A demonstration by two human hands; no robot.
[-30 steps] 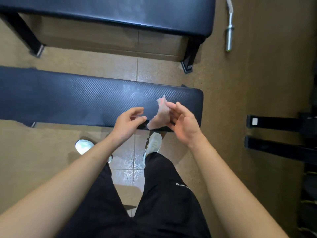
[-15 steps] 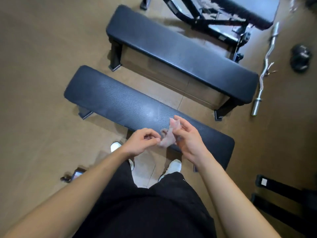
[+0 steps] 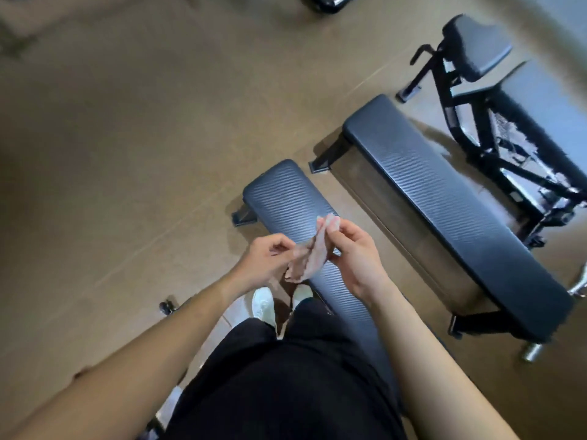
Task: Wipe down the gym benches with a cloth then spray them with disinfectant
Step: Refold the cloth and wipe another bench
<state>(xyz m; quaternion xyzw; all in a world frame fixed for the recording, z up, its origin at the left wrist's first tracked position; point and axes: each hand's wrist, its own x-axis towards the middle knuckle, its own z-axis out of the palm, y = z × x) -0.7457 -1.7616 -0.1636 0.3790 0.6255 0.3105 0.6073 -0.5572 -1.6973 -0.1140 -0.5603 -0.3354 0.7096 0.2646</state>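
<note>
Both hands hold a small pink cloth (image 3: pixel 306 257) above the near bench (image 3: pixel 286 198). The left hand (image 3: pixel 265 260) pinches its lower edge with curled fingers, and the right hand (image 3: pixel 352 252) grips its top between thumb and fingertips. A second bench (image 3: pixel 444 198) stands just beyond, to the right.

Near bench (image 3: pixel 286 198) end behind shorts (image 3: pixel 286 382); barbell (image 3: pixel 532 350) mostly beyond right edge.

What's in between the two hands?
A crumpled pinkish cloth, pinched by the left hand and the right hand, as the head view shows.

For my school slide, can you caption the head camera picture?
The left hand and right hand hold a pink cloth over the nearer bench.
</note>
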